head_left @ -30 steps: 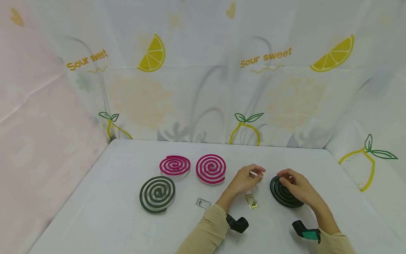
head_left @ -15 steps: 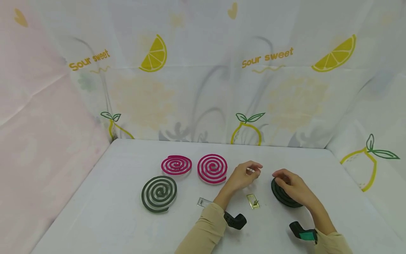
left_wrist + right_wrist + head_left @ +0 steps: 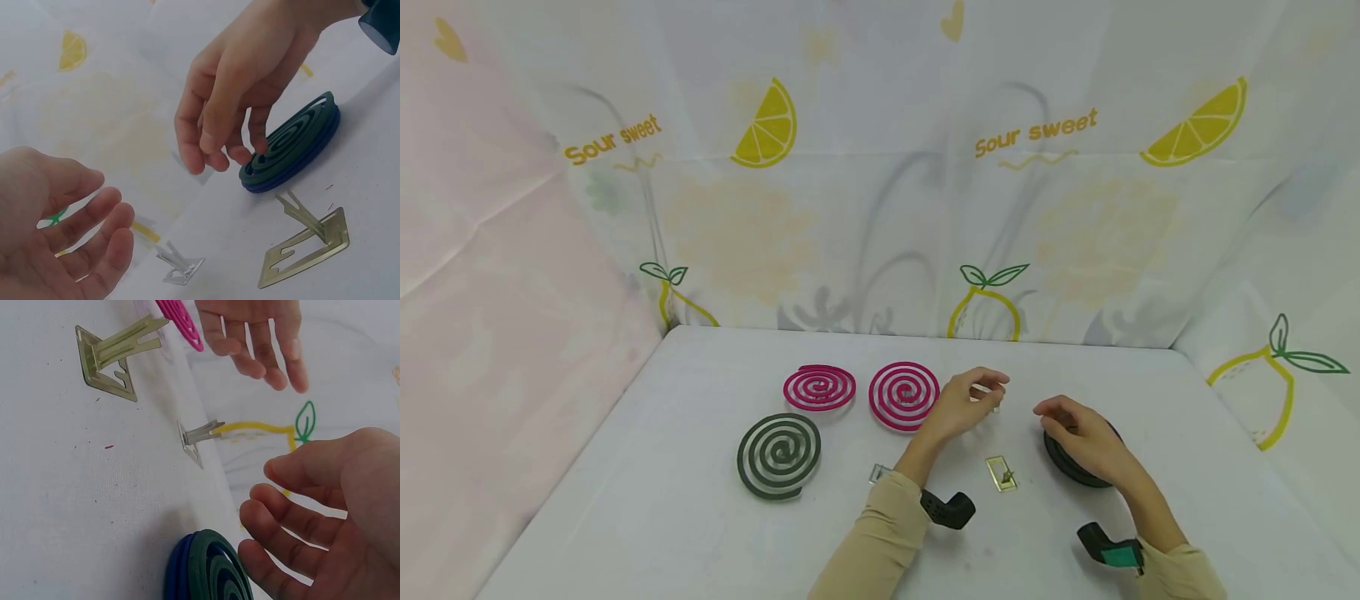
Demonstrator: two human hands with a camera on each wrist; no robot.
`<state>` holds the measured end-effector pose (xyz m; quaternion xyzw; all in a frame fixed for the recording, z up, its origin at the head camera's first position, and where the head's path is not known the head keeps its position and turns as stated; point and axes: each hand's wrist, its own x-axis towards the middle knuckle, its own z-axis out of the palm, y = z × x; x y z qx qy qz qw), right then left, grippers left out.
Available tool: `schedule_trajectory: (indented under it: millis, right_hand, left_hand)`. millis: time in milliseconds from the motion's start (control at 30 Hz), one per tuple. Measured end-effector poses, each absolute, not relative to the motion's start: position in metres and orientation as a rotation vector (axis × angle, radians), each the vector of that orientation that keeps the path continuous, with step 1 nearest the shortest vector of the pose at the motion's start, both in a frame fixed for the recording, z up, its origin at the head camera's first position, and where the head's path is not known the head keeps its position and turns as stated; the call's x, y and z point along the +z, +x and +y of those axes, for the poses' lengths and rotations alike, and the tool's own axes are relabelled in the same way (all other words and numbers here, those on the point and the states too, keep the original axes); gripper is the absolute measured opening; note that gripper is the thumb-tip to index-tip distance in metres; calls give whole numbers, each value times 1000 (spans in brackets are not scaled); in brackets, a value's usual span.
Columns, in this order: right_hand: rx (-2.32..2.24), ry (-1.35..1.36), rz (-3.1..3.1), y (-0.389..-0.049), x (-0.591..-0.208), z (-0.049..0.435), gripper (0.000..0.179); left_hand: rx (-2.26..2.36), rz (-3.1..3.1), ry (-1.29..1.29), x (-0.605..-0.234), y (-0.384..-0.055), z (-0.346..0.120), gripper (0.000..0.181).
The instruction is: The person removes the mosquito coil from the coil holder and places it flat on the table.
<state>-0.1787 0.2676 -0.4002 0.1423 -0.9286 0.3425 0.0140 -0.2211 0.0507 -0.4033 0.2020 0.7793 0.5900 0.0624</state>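
Note:
My left hand [image 3: 961, 406] hovers above the table with loosely bent fingers and nothing in them. My right hand [image 3: 1092, 442] is over a stack of mosquito coils [image 3: 1063, 461], fingers relaxed; the left wrist view shows the stack as dark green [image 3: 294, 142] above blue [image 3: 281, 181]. Its little finger comes close to the stack's edge; whether it touches, I cannot tell. Between the hands lies a gold metal coil stand [image 3: 1002, 473] with a raised prong. Farther back, a silver coil stand [image 3: 183, 270] stands in the left wrist view, mostly hidden behind my left hand in the head view.
Two pink mosquito coils [image 3: 820, 388] and a green mosquito coil [image 3: 778, 457] rest raised at the left and middle of the white table [image 3: 647, 500]. Another silver stand [image 3: 878, 474] is partly covered by my left sleeve. A printed cloth [image 3: 850, 208] rises behind.
My left hand has drawn leftward and farther back, covering part of the right pink coil. My right hand has shifted slightly left and back over the dark stack. The coils stay put.

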Motion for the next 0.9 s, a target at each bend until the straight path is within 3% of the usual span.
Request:
schedule_trajectory:
  millis: [900]
  right_hand:
    - [1352, 567, -2805, -189, -400, 227, 27]
  left_hand:
    - [1781, 2307, 613, -396, -233, -1, 28]
